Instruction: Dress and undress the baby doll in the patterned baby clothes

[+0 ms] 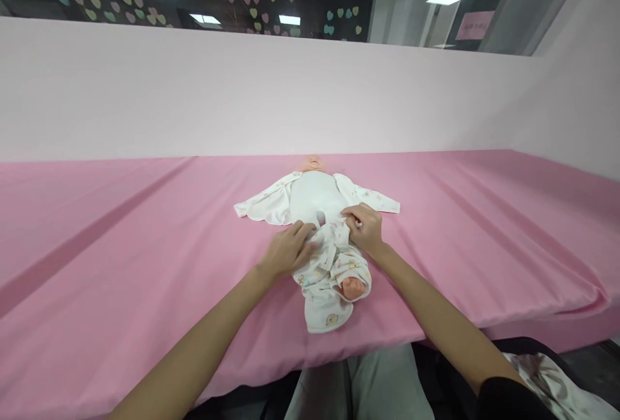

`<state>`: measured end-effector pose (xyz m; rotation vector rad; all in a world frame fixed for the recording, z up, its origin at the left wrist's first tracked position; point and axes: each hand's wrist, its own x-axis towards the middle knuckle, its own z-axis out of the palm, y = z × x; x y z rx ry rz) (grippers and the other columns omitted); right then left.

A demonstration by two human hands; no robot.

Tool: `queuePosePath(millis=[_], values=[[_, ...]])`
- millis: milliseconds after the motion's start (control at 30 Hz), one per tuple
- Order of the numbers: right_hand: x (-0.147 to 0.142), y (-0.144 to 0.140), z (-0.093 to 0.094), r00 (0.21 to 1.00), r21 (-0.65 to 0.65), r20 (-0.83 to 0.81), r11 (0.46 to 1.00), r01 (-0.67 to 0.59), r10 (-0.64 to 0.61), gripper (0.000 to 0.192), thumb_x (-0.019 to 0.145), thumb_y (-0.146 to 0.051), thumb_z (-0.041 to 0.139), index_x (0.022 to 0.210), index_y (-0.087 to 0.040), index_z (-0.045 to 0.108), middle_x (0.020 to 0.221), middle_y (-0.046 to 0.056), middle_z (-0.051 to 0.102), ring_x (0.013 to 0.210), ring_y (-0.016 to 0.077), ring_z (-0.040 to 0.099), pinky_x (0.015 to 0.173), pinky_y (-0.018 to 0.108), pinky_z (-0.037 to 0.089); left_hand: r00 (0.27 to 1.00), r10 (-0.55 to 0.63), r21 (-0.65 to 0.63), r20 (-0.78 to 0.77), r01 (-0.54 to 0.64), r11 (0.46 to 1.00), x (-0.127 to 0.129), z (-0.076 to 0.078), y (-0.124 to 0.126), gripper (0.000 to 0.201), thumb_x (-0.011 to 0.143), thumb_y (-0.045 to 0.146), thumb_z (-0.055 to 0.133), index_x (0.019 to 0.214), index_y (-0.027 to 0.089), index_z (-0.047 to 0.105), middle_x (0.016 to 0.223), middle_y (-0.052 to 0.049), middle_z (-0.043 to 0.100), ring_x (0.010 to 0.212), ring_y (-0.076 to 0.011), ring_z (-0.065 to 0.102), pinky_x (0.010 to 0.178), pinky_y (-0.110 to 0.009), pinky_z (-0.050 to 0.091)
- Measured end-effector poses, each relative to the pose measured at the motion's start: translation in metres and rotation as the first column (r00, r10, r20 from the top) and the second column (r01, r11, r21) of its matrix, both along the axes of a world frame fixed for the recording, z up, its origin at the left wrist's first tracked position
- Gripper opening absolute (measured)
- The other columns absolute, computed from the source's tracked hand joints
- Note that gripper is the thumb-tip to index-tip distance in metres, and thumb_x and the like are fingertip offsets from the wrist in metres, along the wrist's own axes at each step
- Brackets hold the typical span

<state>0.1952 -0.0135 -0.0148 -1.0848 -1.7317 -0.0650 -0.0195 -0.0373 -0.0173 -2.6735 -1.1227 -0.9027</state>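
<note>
A baby doll (317,194) lies on its back, its head toward the wall and its feet toward me. Spread sleeves of a white printed jacket (272,201) reach out on both sides of its pale torso. White printed baby pants (322,258) cover its legs, and one bare foot (353,287) shows at a leg opening. My left hand (289,249) rests at the left side of the waistband, fingers bent on the cloth. Opposite it, my right hand (364,227) pinches the waistband's right side. The other foot is hidden inside the cloth.
A pink sheet (145,265) with folds covers the table, whose front edge is close to my lap. Behind it stands a white wall (242,97) below a dark window with heart stickers. At the lower right, patterned cloth (557,381) lies by a dark chair.
</note>
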Motion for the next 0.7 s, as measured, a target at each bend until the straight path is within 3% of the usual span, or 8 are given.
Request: queuePosePath(millis=[100, 167, 300, 433, 567, 700], values=[[0.008, 0.014, -0.001, 0.996, -0.035, 0.029, 0.995, 0.091, -0.090, 0.027, 0.080, -0.023, 0.043, 0.093, -0.019, 0.066, 0.098, 0.006, 0.067, 0.091, 0.0202, 0.054, 0.083, 0.033, 0.041, 0.988, 0.149, -0.062, 0.034, -0.147, 0.987, -0.009, 0.001, 0.011, 0.037, 0.093, 0.037, 0.022, 0.106, 0.018, 0.051, 0.094, -0.008, 0.056, 0.083, -0.0197, 0.056, 0.067, -0.030, 0.045], [0.015, 0.022, -0.003, 0.994, -0.134, 0.098, 0.989, 0.059, -0.046, 0.028, 0.083, -0.030, 0.046, 0.101, -0.019, 0.065, 0.113, 0.006, 0.063, 0.105, 0.0213, 0.051, 0.093, 0.035, 0.036, 0.973, 0.227, -0.038, 0.037, -0.225, 0.974, -0.014, -0.001, 0.019, 0.040, 0.093, 0.037, 0.023, 0.112, 0.017, 0.052, 0.103, -0.011, 0.053, 0.093, -0.0229, 0.053, 0.077, -0.035, 0.045], [0.022, 0.029, -0.008, 0.991, -0.358, 0.084, 0.932, -0.065, 0.102, 0.038, 0.087, -0.041, 0.044, 0.115, -0.020, 0.059, 0.114, 0.006, 0.062, 0.104, 0.0204, 0.053, 0.091, 0.034, 0.038, 0.956, 0.294, 0.004, 0.016, -0.294, 0.956, -0.023, -0.008, 0.034, 0.043, 0.092, 0.037, 0.025, 0.125, 0.019, 0.046, 0.124, -0.015, 0.042, 0.112, -0.0281, 0.044, 0.092, -0.043, 0.040], [0.024, 0.032, -0.013, 0.994, -0.378, 0.067, 0.924, -0.052, 0.083, 0.039, 0.088, -0.042, 0.043, 0.118, -0.022, 0.056, 0.115, 0.005, 0.062, 0.105, 0.0205, 0.053, 0.091, 0.034, 0.038, 0.942, 0.336, -0.103, 0.025, -0.332, 0.938, -0.031, -0.019, 0.043, 0.046, 0.093, 0.038, 0.022, 0.134, 0.022, 0.036, 0.132, -0.014, 0.037, 0.119, -0.0292, 0.041, 0.094, -0.045, 0.039], [0.029, 0.039, -0.019, 0.975, -0.370, 0.222, 0.923, 0.109, -0.027, 0.031, 0.087, -0.028, 0.043, 0.111, -0.019, 0.061, 0.118, 0.008, 0.060, 0.111, 0.0213, 0.050, 0.095, 0.034, 0.035, 0.942, 0.325, -0.188, -0.084, -0.335, 0.923, -0.037, -0.029, 0.049, 0.045, 0.092, 0.038, 0.022, 0.121, 0.017, 0.049, 0.124, -0.015, 0.046, 0.113, -0.0289, 0.046, 0.091, -0.046, 0.040], [0.036, 0.041, -0.025, 0.866, -0.422, 0.489, 0.841, 0.340, -0.105, 0.034, 0.084, -0.023, 0.045, 0.113, -0.015, 0.060, 0.111, 0.015, 0.060, 0.103, 0.0266, 0.053, 0.084, 0.035, 0.039, 0.952, 0.269, -0.170, -0.147, -0.292, 0.941, -0.034, -0.031, 0.047, 0.038, 0.091, 0.035, 0.028, 0.105, 0.017, 0.058, 0.114, -0.013, 0.055, 0.104, -0.0261, 0.051, 0.090, -0.044, 0.041]])
